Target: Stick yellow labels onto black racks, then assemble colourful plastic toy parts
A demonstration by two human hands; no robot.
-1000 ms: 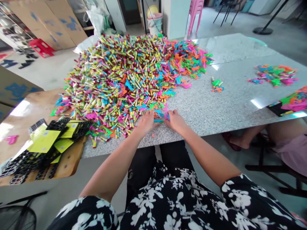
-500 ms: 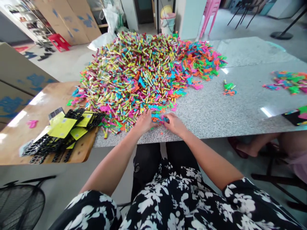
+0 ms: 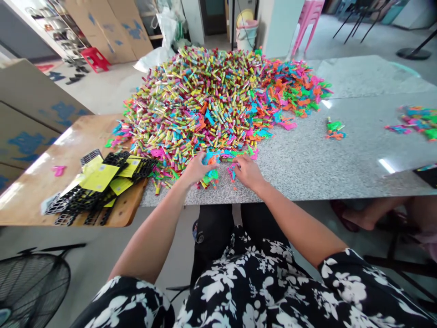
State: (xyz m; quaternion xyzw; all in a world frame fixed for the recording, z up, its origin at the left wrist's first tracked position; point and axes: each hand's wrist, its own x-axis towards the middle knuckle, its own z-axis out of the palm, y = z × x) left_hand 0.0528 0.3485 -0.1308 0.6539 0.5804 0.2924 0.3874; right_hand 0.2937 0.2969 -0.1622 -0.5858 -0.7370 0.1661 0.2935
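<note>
My left hand (image 3: 195, 170) is at the near edge of the heap, its thumb and fingers curved around a few blue and orange plastic toy guns (image 3: 212, 158). Green pieces (image 3: 213, 175) lie just under its thumb. My right hand (image 3: 250, 173) is a short way to the right, fingers bent together; whatever they hold is hidden. By its fingertips is a small pink and blue plastic piece (image 3: 231, 172). Behind both hands rises a large pile of small yellow and red tubes (image 3: 201, 100), with bright toy guns (image 3: 290, 89) on its right side.
Black plastic racks with yellow cards (image 3: 99, 177) lie on the wooden board (image 3: 133, 212) at left, near a pink piece (image 3: 58, 170). On the grey stone tabletop (image 3: 307, 164) are small groups of coloured toys (image 3: 335, 130). Another person's leg (image 3: 362, 216) shows at right; a fan (image 3: 34, 287) stands lower left.
My hands have come apart: the left has moved left with the blue and orange pieces, while the right stays near the same spot. The view has shifted slightly left.
</note>
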